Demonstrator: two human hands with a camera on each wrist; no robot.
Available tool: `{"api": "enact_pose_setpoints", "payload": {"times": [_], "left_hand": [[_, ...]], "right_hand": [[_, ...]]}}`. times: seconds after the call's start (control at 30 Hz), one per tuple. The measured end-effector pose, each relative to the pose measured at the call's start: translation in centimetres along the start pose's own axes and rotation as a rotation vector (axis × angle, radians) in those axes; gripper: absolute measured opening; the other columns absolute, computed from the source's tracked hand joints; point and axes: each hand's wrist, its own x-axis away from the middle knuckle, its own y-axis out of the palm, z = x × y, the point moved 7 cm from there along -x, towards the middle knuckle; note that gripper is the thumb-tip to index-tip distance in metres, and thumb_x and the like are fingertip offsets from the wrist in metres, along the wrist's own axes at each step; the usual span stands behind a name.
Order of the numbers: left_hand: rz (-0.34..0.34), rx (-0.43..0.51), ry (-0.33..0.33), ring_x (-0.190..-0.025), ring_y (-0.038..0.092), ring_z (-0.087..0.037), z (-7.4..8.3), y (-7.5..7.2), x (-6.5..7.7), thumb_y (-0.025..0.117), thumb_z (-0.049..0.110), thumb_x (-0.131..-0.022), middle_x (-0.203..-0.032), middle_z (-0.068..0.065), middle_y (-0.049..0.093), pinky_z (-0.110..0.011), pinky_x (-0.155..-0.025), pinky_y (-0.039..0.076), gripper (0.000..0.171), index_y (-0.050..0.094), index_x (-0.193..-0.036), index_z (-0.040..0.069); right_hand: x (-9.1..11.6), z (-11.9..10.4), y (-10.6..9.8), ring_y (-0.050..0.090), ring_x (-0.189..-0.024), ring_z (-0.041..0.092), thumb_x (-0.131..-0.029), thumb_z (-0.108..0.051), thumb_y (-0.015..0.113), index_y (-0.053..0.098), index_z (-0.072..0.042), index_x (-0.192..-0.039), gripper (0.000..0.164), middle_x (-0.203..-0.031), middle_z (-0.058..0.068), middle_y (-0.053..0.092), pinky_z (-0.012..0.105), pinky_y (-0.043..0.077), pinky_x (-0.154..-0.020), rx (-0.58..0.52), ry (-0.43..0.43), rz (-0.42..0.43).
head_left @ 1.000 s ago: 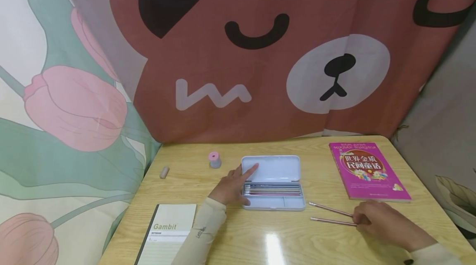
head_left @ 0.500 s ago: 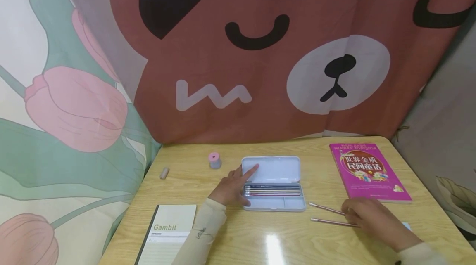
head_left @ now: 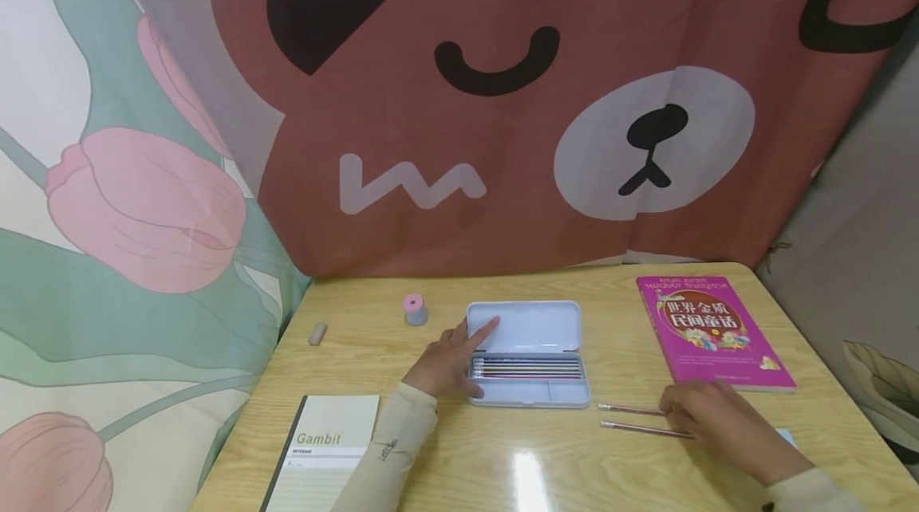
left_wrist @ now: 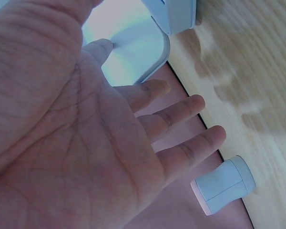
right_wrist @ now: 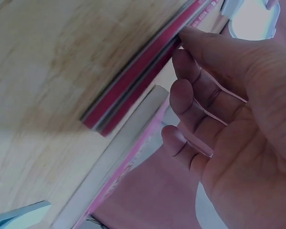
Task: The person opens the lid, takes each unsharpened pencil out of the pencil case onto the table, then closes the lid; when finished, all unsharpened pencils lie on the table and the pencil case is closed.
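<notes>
My left hand point(head_left: 447, 360) spreads over the left side of an opened white pencil case point(head_left: 570, 392). Its index finger lies against the raised lid point(head_left: 538, 324) and its thumb is at the front left corner. Several pencils point(head_left: 527, 369) lie in the case's back compartment. To the right, my right hand point(head_left: 707, 416) pinches a striped pencil point(head_left: 632, 408) between thumb and index finger, eraser end towards the case. A second pencil point(head_left: 639, 428) lies just in front, nearly parallel, its far end beside the hand. In the right wrist view, red and dark stripes point(right_wrist: 133, 71) show on the pencils close to the thumb.
A purple book point(head_left: 718, 336) lies behind the right hand, and a light blue item point(head_left: 786, 436) is partly hidden by that arm. At left are a notebook point(head_left: 330, 448), a grey eraser point(head_left: 317, 333) and a pink-topped, spool-shaped item point(head_left: 414, 310). A bear-patterned cloth point(head_left: 402, 241) hangs behind the table.
My right hand has shifted left along the pencils. The back pencil has turned from slanting to nearly parallel with the front one. My left hand stays put.
</notes>
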Motion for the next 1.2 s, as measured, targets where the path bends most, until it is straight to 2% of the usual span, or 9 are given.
{"api": "enact_pose_setpoints", "payload": {"times": [0.1, 0.23, 0.37, 0.5, 0.6, 0.73, 0.87, 1.07, 1.2], "left_hand": [[-0.002, 0.003, -0.002, -0.155, 0.043, -0.043, 0.0, 0.1, 0.1, 0.1, 0.023, -0.082, -0.181, -0.021, 0.026, -0.064, -0.121, 0.046, 0.121, 0.026, -0.177, 0.036], [-0.002, 0.011, -0.009, -0.156, 0.042, -0.043, 0.0, 0.1, 0.2, 0.1, 0.023, -0.082, -0.181, -0.02, 0.026, -0.064, -0.122, 0.046, 0.12, 0.027, -0.177, 0.036], [-0.001, 0.015, -0.014, -0.157, 0.041, -0.043, 0.0, 0.0, 0.2, 0.099, 0.022, -0.083, -0.182, -0.019, 0.025, -0.064, -0.123, 0.045, 0.12, 0.026, -0.177, 0.036], [0.004, 0.01, -0.005, -0.156, 0.042, -0.044, 0.1, -0.2, 0.2, 0.099, 0.022, -0.083, -0.181, -0.021, 0.026, -0.064, -0.122, 0.046, 0.12, 0.026, -0.177, 0.035], [0.014, -0.004, 0.015, -0.154, 0.044, -0.044, 0.3, -0.4, 0.3, 0.1, 0.021, -0.082, -0.18, -0.021, 0.028, -0.064, -0.119, 0.048, 0.12, 0.028, -0.177, 0.033], [0.022, -0.02, 0.034, -0.152, 0.046, -0.044, 0.4, -0.5, 0.4, 0.102, 0.021, -0.08, -0.179, -0.021, 0.03, -0.062, -0.118, 0.05, 0.121, 0.029, -0.177, 0.031], [0.025, -0.023, 0.035, -0.152, 0.047, -0.043, 0.5, -0.5, 0.3, 0.102, 0.022, -0.08, -0.179, -0.02, 0.031, -0.06, -0.118, 0.05, 0.12, 0.03, -0.176, 0.031], [0.026, -0.032, 0.034, -0.152, 0.047, -0.042, 0.4, -0.4, 0.3, 0.101, 0.023, -0.08, -0.18, -0.02, 0.03, -0.06, -0.118, 0.05, 0.121, 0.029, -0.176, 0.033], [0.031, -0.036, 0.04, -0.151, 0.048, -0.043, 0.4, -0.4, 0.3, 0.101, 0.023, -0.08, -0.179, -0.021, 0.031, -0.061, -0.117, 0.05, 0.121, 0.029, -0.176, 0.032]], "right_hand": [[-0.1, -0.6, -0.3, 0.059, -0.073, 0.0, -0.095, -0.007, 0.084, 0.07, -0.026, -0.085, 0.025, -0.08, -0.021, 0.063, 0.027, 0.055, -0.069, -0.027, -0.05, 0.049], [-1.0, -2.0, -1.0, 0.047, -0.071, -0.004, -0.093, -0.008, 0.086, 0.07, -0.023, -0.088, 0.023, -0.077, -0.02, 0.057, 0.025, 0.051, -0.065, -0.025, -0.104, 0.124], [-2.9, -4.0, -1.3, 0.058, -0.082, 0.0, -0.094, -0.018, 0.089, 0.077, -0.021, -0.105, 0.016, -0.091, -0.018, 0.067, 0.033, 0.06, -0.077, 0.052, -0.128, 0.146], [-5.1, -6.6, -1.5, 0.068, -0.097, 0.013, -0.097, -0.022, 0.086, 0.078, -0.022, -0.11, 0.015, -0.102, -0.012, 0.073, 0.042, 0.058, -0.088, 0.076, -0.176, 0.168], [-6.8, -8.4, -1.7, 0.07, -0.108, 0.021, -0.099, -0.02, 0.084, 0.08, -0.019, -0.114, 0.016, -0.112, -0.006, 0.077, 0.046, 0.055, -0.092, 0.053, -0.218, 0.188], [-8.9, -10.3, -1.5, 0.07, -0.11, 0.021, -0.099, -0.018, 0.083, 0.08, -0.017, -0.113, 0.014, -0.113, -0.004, 0.078, 0.042, 0.052, -0.091, 0.041, -0.256, 0.187], [-10.7, -11.9, -1.0, 0.068, -0.104, 0.017, -0.098, -0.02, 0.085, 0.08, -0.018, -0.108, 0.011, -0.106, -0.007, 0.077, 0.041, 0.052, -0.09, 0.033, -0.287, 0.18], [-13.1, -14.3, 0.2, 0.065, -0.09, 0.012, -0.095, -0.022, 0.088, 0.085, -0.019, -0.102, 0.008, -0.093, -0.009, 0.077, 0.04, 0.052, -0.086, 0.036, -0.298, 0.067], [-13.9, -15.2, 1.3, 0.061, -0.083, 0.009, -0.094, -0.02, 0.089, 0.084, -0.019, -0.094, 0.005, -0.085, -0.01, 0.075, 0.037, 0.049, -0.081, 0.006, -0.312, 0.012]]}}
